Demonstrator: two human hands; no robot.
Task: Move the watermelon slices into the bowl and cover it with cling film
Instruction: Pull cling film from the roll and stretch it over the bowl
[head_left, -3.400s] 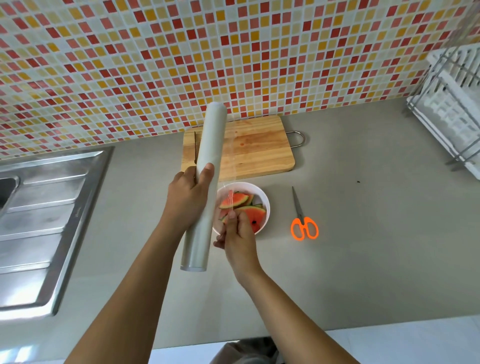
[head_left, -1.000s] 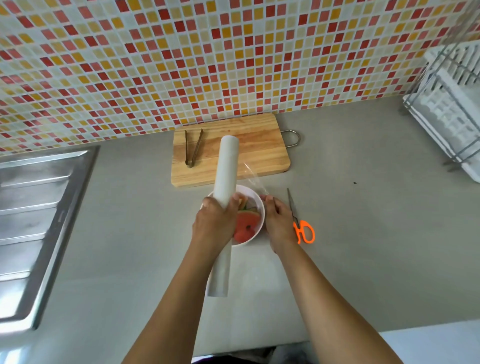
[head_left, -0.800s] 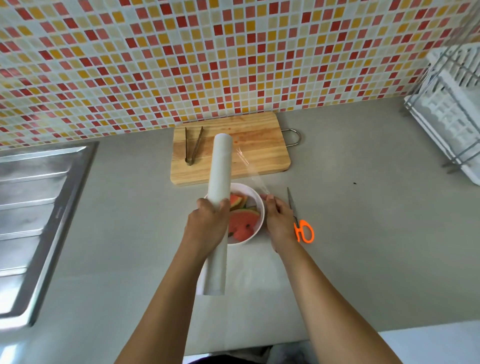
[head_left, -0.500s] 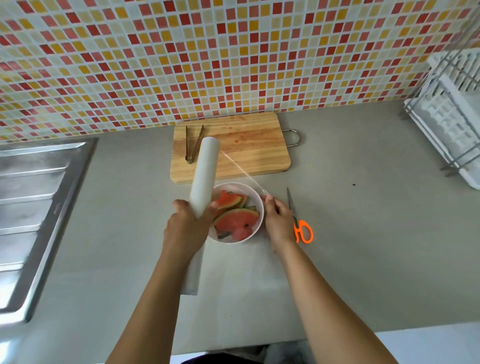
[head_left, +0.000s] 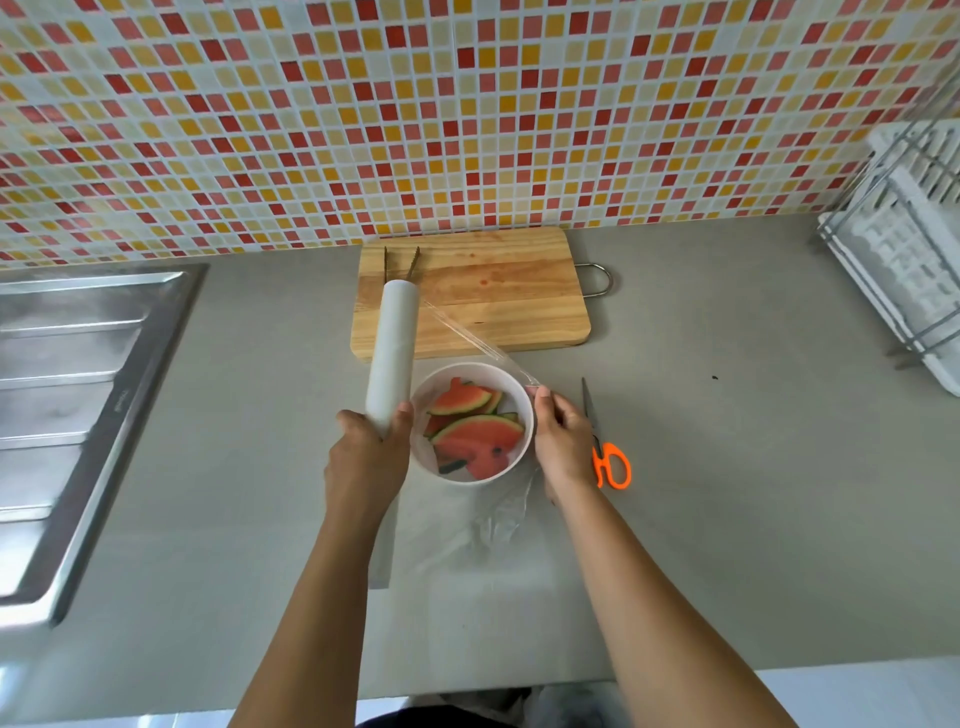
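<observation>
Your left hand (head_left: 366, 457) grips the roll (head_left: 392, 343); your right hand (head_left: 563, 441) pinches the film (head_left: 478, 340): pull it taut over the bowl (head_left: 452, 371).

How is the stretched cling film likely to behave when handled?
Probably floppy: the cling film wrinkles where it hangs near the right hand. Likely clingy and light, being thin and transparent. Its roll, a smooth cylinder, may roll if laid down.

Tongs (head_left: 412, 266) lie on a wooden cutting board (head_left: 509, 306); orange-handled scissors (head_left: 597, 450) rest on the grey counter (head_left: 737, 509).
</observation>
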